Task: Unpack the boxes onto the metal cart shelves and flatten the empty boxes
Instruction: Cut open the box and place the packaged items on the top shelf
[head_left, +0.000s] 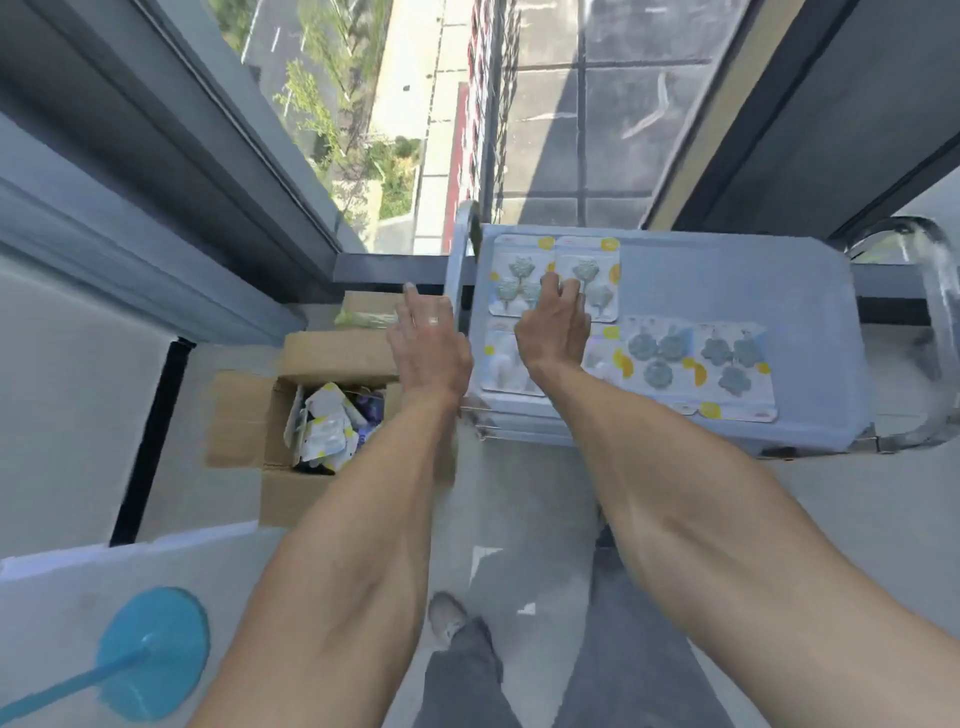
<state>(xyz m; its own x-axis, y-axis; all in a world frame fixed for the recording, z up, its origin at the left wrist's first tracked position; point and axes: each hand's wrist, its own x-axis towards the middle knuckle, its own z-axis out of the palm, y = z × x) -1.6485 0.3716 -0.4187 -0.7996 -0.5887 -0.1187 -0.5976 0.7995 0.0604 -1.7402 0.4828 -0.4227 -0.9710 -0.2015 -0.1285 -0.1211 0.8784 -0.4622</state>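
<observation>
One open cardboard box (291, 415) sits on the floor at left, packets inside. The left hand (428, 348) hovers flat, fingers straight, beside the metal cart (810, 291). The right hand (556, 327) presses spread fingers on carded packs (524, 275) covering the top shelf.

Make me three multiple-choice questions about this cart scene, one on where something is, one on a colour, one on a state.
1. Where is the cardboard box?
A. On the cart's top shelf
B. On the floor left of the cart
C. On the windowsill

2. What colour is the round disc at lower left?
A. Blue
B. Red
C. Green

3. What state is the box in?
A. Flattened
B. Taped shut
C. Open, packets inside

Answers: B, it sits on the floor beside the metal cart; A, the disc is plainly blue; C, its flaps are spread and packets show inside.
</observation>
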